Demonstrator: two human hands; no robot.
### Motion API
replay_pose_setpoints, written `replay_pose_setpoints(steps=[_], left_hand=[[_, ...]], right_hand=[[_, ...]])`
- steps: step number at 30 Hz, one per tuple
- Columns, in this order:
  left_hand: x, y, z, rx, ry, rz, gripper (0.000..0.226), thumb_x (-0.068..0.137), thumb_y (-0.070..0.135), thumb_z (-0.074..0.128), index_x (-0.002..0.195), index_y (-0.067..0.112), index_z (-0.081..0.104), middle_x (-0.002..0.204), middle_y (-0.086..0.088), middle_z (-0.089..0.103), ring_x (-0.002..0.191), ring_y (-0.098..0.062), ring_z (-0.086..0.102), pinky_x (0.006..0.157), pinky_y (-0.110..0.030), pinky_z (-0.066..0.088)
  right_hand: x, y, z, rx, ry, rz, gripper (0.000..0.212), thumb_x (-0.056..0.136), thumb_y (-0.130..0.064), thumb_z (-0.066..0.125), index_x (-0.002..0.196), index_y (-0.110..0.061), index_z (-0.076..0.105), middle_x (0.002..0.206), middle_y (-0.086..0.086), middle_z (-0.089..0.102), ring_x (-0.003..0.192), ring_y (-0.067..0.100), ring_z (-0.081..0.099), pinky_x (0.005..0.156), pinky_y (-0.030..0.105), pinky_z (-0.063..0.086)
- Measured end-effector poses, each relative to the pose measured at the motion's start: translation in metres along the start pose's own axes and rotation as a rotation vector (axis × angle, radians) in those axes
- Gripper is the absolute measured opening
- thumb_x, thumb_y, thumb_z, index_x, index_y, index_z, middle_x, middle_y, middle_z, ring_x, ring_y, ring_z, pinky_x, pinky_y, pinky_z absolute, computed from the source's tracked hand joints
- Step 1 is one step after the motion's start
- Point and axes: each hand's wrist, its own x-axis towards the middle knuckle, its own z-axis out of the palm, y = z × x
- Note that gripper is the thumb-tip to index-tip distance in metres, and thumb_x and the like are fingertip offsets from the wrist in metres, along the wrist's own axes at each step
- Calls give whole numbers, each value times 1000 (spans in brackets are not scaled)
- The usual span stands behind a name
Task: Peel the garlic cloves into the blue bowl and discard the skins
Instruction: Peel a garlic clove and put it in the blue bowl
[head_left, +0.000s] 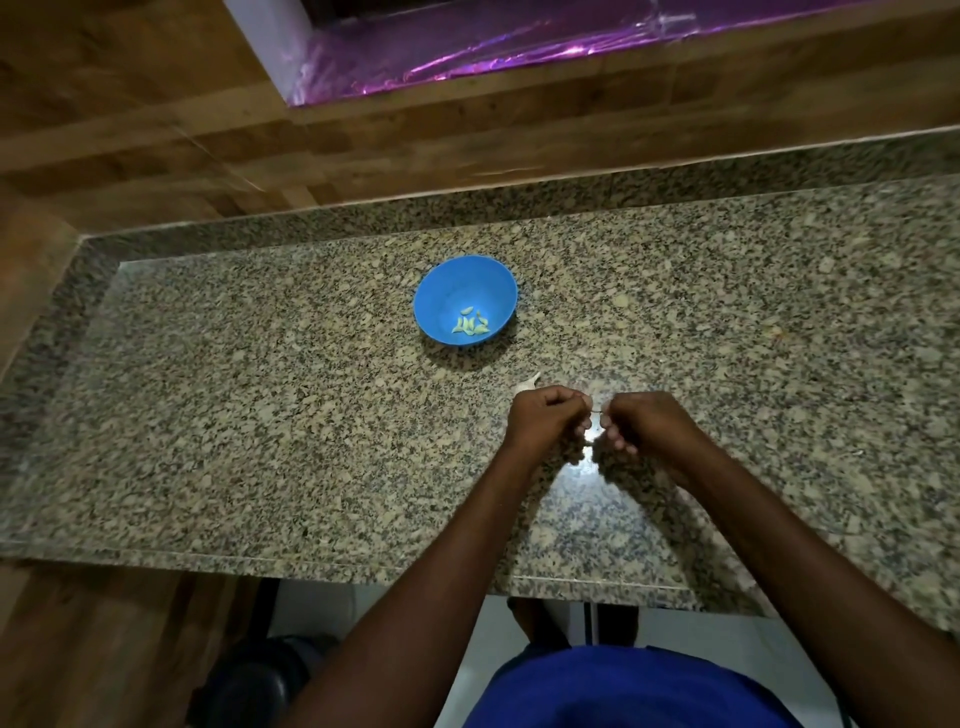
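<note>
While both hands hover close together over the near middle of the speckled granite counter (260, 415), their fingers are curled inward toward each other. The left hand (545, 421) and the right hand (647, 428) almost meet, and between them shows a thin pale sliver; it is too small to say whether it is a clove or a scrap of skin, but both hands seem to pinch it between thumb and fingertips.

Farther back on the counter, well apart from the hands, stands the blue bowl (452, 291), round, smooth and matte like plastic. At its bottom lies a small heap of peeled garlic cloves (470, 323), pale yellow-green and crescent-shaped.

Just beyond the left hand, lying on the stone, is a whitish papery piece of garlic (527, 384) with a pointed tip; whether it is an unpeeled clove or only skin cannot be told.

Polished and glossy, the counter catches a bright glare just below the hands, and its raised rim runs along the back and left. Behind it rises a wood-grain wall (156, 130), and above that a strip of crinkled, shiny purple foil (467, 47)
</note>
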Motion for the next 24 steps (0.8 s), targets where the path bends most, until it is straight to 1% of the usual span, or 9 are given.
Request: replay_pose_setpoints(steps=[2, 4, 7, 10, 13, 17, 20, 22, 24], left_hand=[[-1, 0, 1, -59, -3, -58, 11, 87, 4, 66, 78, 6, 72, 61, -10, 62, 47, -17, 52, 48, -23, 48], [0, -1, 0, -62, 14, -53, 13, 88, 4, 66, 76, 7, 71, 61, -11, 61, 46, -17, 51, 47, -22, 47], [-2, -1, -1, -65, -5, -21, 10, 89, 5, 68, 80, 5, 71, 63, -13, 62, 49, -18, 53, 50, -24, 50], [-3, -2, -1, -99, 2, -12, 7, 90, 4, 69, 83, 5, 71, 65, -13, 64, 51, -18, 55, 51, -24, 51], [1, -5, -4, -122, 41, -22, 5, 89, 4, 68, 87, 4, 73, 67, -11, 67, 56, -18, 60, 54, -25, 54], [-2, -6, -9, -155, -26, -64, 7, 90, 3, 67, 95, 4, 71, 71, -13, 68, 54, -18, 61, 54, -28, 55], [-2, -6, -11, -141, -53, -53, 9, 90, 1, 66, 95, 5, 72, 72, -14, 69, 54, -21, 62, 57, -30, 55], [-1, -6, -11, -124, -47, -48, 10, 89, -1, 65, 93, 4, 73, 70, -13, 69, 53, -21, 62, 57, -29, 56], [-2, -5, -11, -113, -44, -44, 9, 90, -2, 66, 93, 3, 72, 69, -13, 69, 52, -20, 63, 55, -27, 56]], right_hand=[[-2, -3, 1, -27, 60, -101, 19, 86, -2, 60, 70, 3, 69, 65, 21, 67, 50, 26, 60, 45, 25, 47], [-2, -2, 0, 0, 75, -100, 12, 87, 0, 66, 78, 7, 69, 72, 21, 72, 51, 26, 67, 46, 28, 52], [5, 4, -2, 65, 78, -15, 11, 89, 0, 68, 87, 11, 66, 73, 20, 71, 53, 22, 67, 48, 25, 53], [10, 4, -4, 182, 23, 90, 11, 93, 2, 61, 84, 7, 65, 66, 13, 66, 56, 21, 58, 45, 22, 50], [8, 2, -10, 317, -29, 205, 14, 96, 3, 54, 88, 2, 65, 74, 12, 65, 55, 13, 61, 48, 19, 52], [4, 9, -17, -145, 15, 24, 9, 85, 5, 67, 76, 8, 68, 70, 29, 67, 48, 23, 62, 45, 26, 50], [5, 10, -13, -451, 108, -123, 12, 79, 4, 68, 74, -5, 74, 62, 9, 71, 51, 17, 68, 49, 28, 54], [4, 9, -9, -490, 100, -150, 12, 79, 3, 70, 77, -8, 75, 58, 0, 69, 47, 6, 65, 44, 20, 49], [4, 9, -7, -490, 83, -192, 15, 79, 1, 73, 79, -13, 78, 62, 0, 71, 48, 4, 65, 44, 16, 46]])
